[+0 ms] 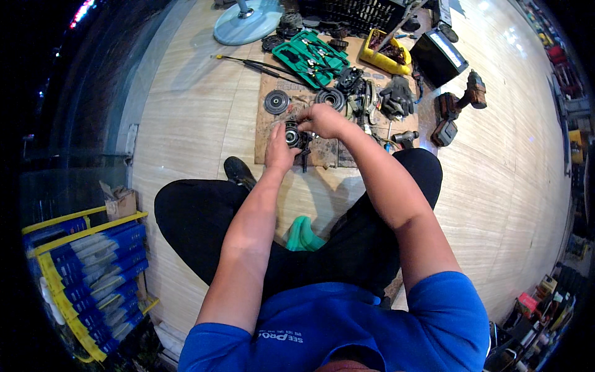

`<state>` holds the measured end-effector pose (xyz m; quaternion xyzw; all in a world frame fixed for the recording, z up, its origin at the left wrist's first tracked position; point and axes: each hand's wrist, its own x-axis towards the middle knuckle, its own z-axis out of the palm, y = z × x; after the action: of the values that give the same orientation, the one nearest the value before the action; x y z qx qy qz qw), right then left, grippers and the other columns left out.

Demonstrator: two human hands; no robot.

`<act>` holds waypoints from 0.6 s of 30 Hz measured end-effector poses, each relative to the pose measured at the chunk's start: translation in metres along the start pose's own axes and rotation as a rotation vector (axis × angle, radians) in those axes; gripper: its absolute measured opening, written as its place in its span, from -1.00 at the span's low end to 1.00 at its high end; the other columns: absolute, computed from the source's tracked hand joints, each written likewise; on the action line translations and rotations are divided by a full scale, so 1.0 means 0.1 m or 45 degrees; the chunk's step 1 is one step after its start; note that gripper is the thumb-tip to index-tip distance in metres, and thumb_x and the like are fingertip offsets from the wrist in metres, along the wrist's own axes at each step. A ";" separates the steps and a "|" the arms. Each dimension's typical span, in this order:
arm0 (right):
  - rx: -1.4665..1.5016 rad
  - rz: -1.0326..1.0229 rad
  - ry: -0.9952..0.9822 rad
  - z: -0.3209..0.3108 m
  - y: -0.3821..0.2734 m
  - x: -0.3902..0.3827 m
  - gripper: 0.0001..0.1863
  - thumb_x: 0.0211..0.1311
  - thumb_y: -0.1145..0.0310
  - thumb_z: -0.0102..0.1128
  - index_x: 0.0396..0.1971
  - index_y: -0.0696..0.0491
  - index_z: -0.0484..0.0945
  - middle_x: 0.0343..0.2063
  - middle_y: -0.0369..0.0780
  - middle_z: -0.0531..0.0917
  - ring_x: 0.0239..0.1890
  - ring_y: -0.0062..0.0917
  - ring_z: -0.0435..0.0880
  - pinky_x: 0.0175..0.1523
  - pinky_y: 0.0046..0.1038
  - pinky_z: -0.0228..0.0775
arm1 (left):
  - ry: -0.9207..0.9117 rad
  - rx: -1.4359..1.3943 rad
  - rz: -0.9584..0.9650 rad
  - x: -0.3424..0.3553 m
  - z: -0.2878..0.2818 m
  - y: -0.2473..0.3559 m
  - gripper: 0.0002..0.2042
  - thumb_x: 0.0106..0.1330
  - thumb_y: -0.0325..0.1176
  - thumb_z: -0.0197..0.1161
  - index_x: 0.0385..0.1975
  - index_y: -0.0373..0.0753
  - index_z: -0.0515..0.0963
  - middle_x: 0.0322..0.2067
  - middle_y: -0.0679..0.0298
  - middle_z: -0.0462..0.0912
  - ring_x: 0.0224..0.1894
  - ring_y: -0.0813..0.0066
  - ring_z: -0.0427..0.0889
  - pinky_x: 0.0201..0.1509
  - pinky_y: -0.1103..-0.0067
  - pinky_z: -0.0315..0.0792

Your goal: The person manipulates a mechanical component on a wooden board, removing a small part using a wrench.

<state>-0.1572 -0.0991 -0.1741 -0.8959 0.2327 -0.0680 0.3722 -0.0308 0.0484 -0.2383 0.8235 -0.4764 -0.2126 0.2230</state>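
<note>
A dark machine part [290, 136] with a bright metal ring on its face rests on the cardboard sheet in front of me. My left hand [279, 150] grips its left side, fingers along the rim and thumb at the lower edge. Over its upper right, my right hand [322, 121] is closed with bent fingertips at the part's edge; what they pinch is too small to make out. Just beyond the hands lie a black grooved pulley [277, 102] on the left and another pulley [330, 98] on the right, partly covered by my right hand.
Flat cardboard [266, 139] covers the floor. On and around it are a green tool case [312, 59], a yellow bin [385, 59], dark gloves [398, 97], a black box [439, 57] and a cordless impact wrench [473, 92]. A green stool [302, 234] sits between my legs.
</note>
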 end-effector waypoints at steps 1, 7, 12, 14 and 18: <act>-0.117 -0.014 -0.014 0.03 0.01 0.00 -0.76 0.12 0.27 0.26 -0.35 0.15 0.65 -0.34 -0.01 0.70 -0.26 -0.09 0.69 -0.15 -0.20 0.55 | 0.006 0.001 0.014 0.00 0.00 0.00 -0.10 -0.12 -0.41 0.57 0.32 -0.28 0.23 0.35 0.09 0.22 0.35 0.14 0.28 0.36 0.40 0.28; -0.359 0.206 0.184 0.17 -0.22 0.01 -0.80 0.19 0.37 0.10 -0.34 0.15 0.65 -0.43 0.07 0.66 -0.29 -0.07 0.68 -0.12 -0.09 0.51 | 0.016 0.023 -0.004 0.00 0.01 -0.05 -0.10 -0.12 -0.42 0.57 0.32 -0.26 0.23 0.32 0.10 0.26 0.35 0.12 0.27 0.38 0.38 0.25; 0.236 0.503 0.205 0.34 -0.14 0.10 -0.74 0.29 0.36 0.06 -0.11 0.14 0.58 -0.38 0.02 0.70 -0.32 -0.25 0.74 -0.27 -0.23 0.57 | 0.019 0.033 0.033 0.01 0.02 0.01 -0.11 -0.13 -0.41 0.58 0.30 -0.28 0.25 0.34 0.07 0.25 0.33 0.09 0.30 0.34 0.36 0.30; 0.690 0.706 0.119 0.34 -0.14 0.10 -0.72 0.33 0.36 0.04 -0.04 0.15 0.55 -0.43 -0.01 0.70 -0.36 -0.34 0.75 -0.33 -0.29 0.58 | 0.023 0.020 0.059 0.02 0.04 -0.01 -0.11 -0.13 -0.41 0.58 0.30 -0.27 0.25 0.33 0.08 0.25 0.33 0.10 0.31 0.34 0.36 0.31; 1.254 0.550 -0.299 0.10 -0.19 0.00 -0.64 0.43 0.41 -0.02 0.16 0.20 0.40 -0.25 -0.13 0.69 -0.38 -0.47 0.74 -0.30 -0.46 0.62 | 0.018 -0.027 0.032 0.01 0.05 -0.10 -0.11 -0.11 -0.41 0.57 0.31 -0.25 0.24 0.34 0.10 0.24 0.33 0.12 0.30 0.33 0.37 0.32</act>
<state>-0.1467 -0.0809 -0.1678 -0.5492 0.3090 0.0094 0.7764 -0.0262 0.0516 -0.2486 0.8164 -0.4829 -0.2091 0.2378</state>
